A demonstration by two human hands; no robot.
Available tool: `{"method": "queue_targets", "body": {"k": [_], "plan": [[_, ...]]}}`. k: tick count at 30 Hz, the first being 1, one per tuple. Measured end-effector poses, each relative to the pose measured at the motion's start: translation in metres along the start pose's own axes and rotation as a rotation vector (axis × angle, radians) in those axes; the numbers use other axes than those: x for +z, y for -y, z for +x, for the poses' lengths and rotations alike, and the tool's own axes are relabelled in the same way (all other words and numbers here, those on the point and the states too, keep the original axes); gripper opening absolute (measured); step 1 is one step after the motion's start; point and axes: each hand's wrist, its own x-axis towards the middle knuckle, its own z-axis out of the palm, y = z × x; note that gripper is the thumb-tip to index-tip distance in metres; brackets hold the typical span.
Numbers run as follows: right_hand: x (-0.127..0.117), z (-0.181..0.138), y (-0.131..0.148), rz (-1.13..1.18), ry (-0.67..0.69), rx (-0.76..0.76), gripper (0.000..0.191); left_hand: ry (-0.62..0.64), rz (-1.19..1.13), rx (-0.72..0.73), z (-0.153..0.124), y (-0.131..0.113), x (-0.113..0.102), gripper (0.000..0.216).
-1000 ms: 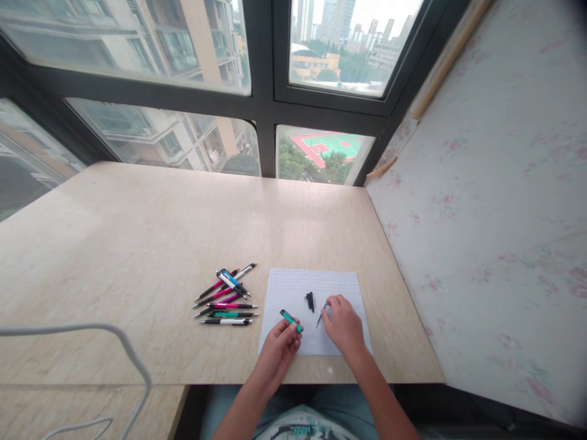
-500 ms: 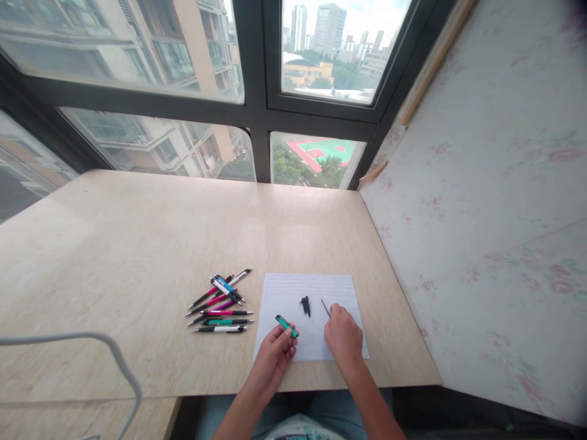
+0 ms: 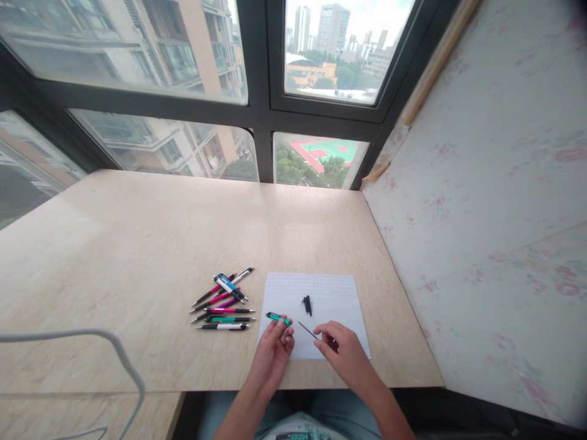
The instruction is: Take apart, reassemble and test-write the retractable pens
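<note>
My left hand (image 3: 275, 345) is closed on a green pen barrel (image 3: 276, 318), which lies almost level with its dark clip end to the left. Between the fingertips of my right hand (image 3: 342, 348) is a thin dark pen refill (image 3: 307, 330), slanting up and left so that its tip is close to the barrel's right end but apart from it. Under both hands lies a sheet of paper (image 3: 287, 286) with rows of handwriting near its top. Small black pen parts (image 3: 307, 305) rest on the sheet, just beyond my hands.
Several pens, among them a white pen (image 3: 224, 327) and a green pen (image 3: 229, 319), lie in a loose pile left of the paper. A grey cable (image 3: 123, 351) curves over the desk (image 3: 151, 244) at left. Windows stand behind, and a papered wall (image 3: 495, 244) borders the right.
My right hand has turned and brought the refill left, toward the barrel. My left hand has tilted the green barrel from slanted to nearly level. The view has shifted slightly.
</note>
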Motion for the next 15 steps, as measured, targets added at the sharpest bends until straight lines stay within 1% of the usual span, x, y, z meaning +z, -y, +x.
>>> {"method": "queue_targets", "body": {"k": [7, 10, 15], "plan": [[-0.0003, 0.0015, 0.0042, -0.103, 0.013, -0.071, 0.018, 0.006, -0.008, 0.023, -0.0029, 0.0, 0.0014, 0.013], [-0.0009, 0.0011, 0.0058, -0.159, 0.008, -0.069, 0.019, 0.008, 0.007, 0.037, -0.0028, 0.0002, -0.0008, 0.014], [-0.0021, -0.0002, 0.0082, -0.18, 0.013, -0.063, 0.019, 0.002, 0.016, 0.079, -0.0002, 0.002, -0.0042, 0.012]]}}
